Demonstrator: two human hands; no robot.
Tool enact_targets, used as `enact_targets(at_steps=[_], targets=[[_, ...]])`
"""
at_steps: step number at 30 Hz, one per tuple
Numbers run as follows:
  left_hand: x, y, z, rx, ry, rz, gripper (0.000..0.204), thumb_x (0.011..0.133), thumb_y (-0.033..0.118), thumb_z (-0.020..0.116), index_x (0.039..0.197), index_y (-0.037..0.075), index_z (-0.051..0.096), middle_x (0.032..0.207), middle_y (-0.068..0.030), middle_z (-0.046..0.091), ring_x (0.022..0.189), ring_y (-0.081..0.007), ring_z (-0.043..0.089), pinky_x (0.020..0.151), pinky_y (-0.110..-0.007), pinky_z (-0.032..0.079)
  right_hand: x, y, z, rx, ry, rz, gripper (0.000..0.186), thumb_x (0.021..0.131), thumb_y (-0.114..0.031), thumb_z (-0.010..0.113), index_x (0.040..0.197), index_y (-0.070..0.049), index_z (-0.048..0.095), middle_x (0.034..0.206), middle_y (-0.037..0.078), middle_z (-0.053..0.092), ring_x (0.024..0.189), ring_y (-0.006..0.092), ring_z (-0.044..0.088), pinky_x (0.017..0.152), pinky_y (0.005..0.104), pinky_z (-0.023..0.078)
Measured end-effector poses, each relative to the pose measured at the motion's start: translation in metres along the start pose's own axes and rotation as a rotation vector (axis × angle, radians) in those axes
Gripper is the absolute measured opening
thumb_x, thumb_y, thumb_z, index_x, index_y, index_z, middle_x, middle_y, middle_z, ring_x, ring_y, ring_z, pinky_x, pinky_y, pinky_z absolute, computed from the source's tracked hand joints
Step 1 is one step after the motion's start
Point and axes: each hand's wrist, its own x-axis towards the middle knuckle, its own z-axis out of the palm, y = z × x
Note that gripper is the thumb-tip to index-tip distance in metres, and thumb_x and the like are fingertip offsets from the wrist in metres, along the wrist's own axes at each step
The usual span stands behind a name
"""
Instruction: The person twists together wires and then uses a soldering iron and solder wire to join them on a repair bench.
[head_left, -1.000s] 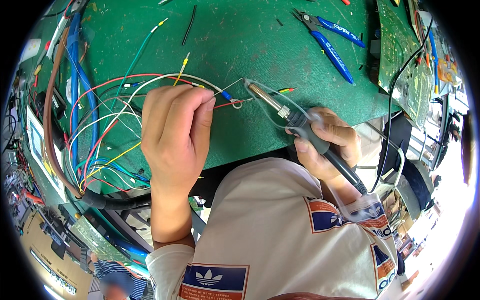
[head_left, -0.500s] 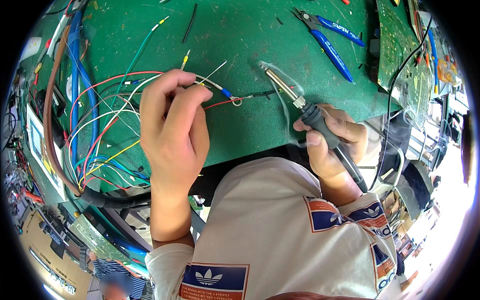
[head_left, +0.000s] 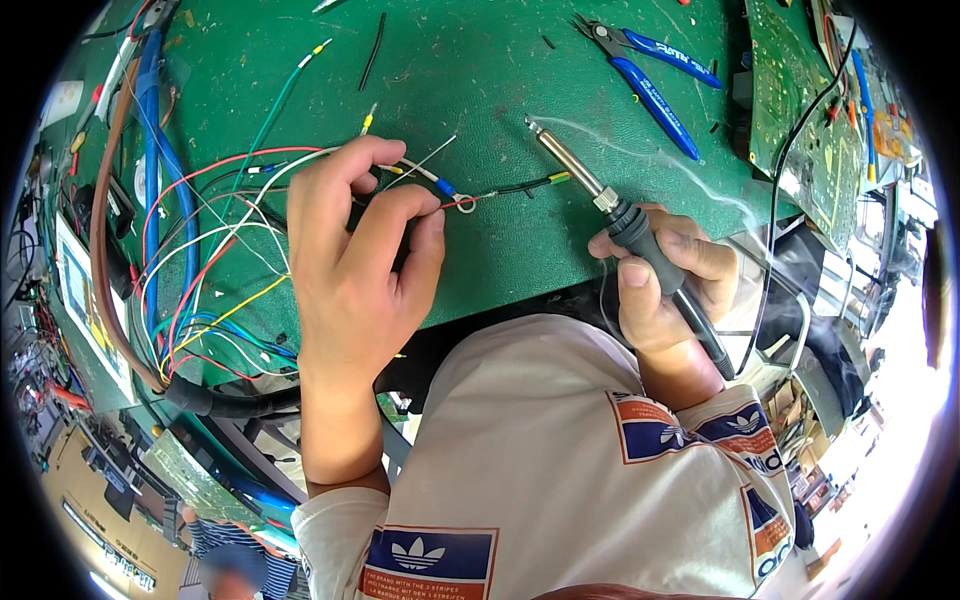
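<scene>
My left hand (head_left: 360, 250) is bent over the wires, thumb and forefinger closed on a red wire (head_left: 460, 203). A thin silvery wire (head_left: 430, 155) pokes out beside its fingers; whether they grip it too is hidden. Just past the fingertips lie a ring terminal (head_left: 466, 204) with a blue sleeve and a black-sleeved wire (head_left: 525, 187) with a yellow-green end. A yellow-tipped wire end (head_left: 368, 122) sticks up behind the knuckles. In my right hand (head_left: 680, 270) is a soldering iron (head_left: 640, 235), its tip pointing up and left above the mat, with smoke trailing off it.
Blue-handled cutters (head_left: 655, 85) lie at the far right of the green mat (head_left: 480, 80), near a circuit board (head_left: 800, 130). Coloured wires fan out at left from a thick black cable (head_left: 220, 400). The iron's black cord (head_left: 780, 200) runs up the right side.
My left thumb and forefinger have moved right and slightly down, onto the red wire near the ring terminal. The soldering iron has shifted slightly, and its smoke now drifts right.
</scene>
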Motion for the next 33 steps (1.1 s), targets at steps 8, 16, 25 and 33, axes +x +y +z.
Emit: enact_targets(at_steps=[8,16,25,33], targets=[[0.0003,-0.0008,0.0011,0.06,-0.025,0.012,0.026,0.074,-0.005,0.077,0.094,0.004,0.064,0.122,-0.0106,0.06,0.092,-0.0284,0.057,0.08,-0.04,0.047,-0.0018,0.0032,0.0007,0.03,0.013,-0.025,0.039,0.091,0.001,0.074,0.119,-0.003,0.047,0.098,0.016,0.064,0.078,0.0273,0.071,0.067,0.0411,0.058],[-0.0004,0.0013,0.0027,0.078,-0.019,-0.008,0.024,0.078,-0.006,0.075,0.097,0.003,0.063,0.12,-0.0116,0.059,0.1,-0.032,0.059,0.084,-0.042,0.048,0.0001,0.0088,-0.0021,0.019,-0.028,-0.12,0.044,0.085,0.002,0.079,0.117,-0.002,0.049,0.094,0.015,0.064,0.074,0.0278,0.071,0.065,0.0417,0.058],[0.0003,0.0004,0.0034,0.096,-0.02,0.0,0.024,0.078,-0.005,0.075,0.097,0.003,0.063,0.119,-0.0112,0.059,0.101,-0.0324,0.059,0.085,-0.042,0.047,0.0004,0.0071,0.0,-0.044,-0.023,-0.08,0.037,0.077,-0.003,0.084,0.101,0.003,0.057,0.074,0.015,0.066,0.064,0.0267,0.068,0.062,0.0375,0.058],[0.0007,-0.0001,0.0035,0.099,-0.016,0.01,0.025,0.078,-0.005,0.075,0.097,0.003,0.063,0.119,-0.0105,0.059,0.098,-0.0309,0.058,0.084,-0.042,0.047,0.0056,0.005,0.0008,-0.043,-0.066,-0.069,0.034,0.075,-0.003,0.085,0.098,0.003,0.06,0.074,0.016,0.068,0.065,0.0277,0.07,0.063,0.0393,0.06]])
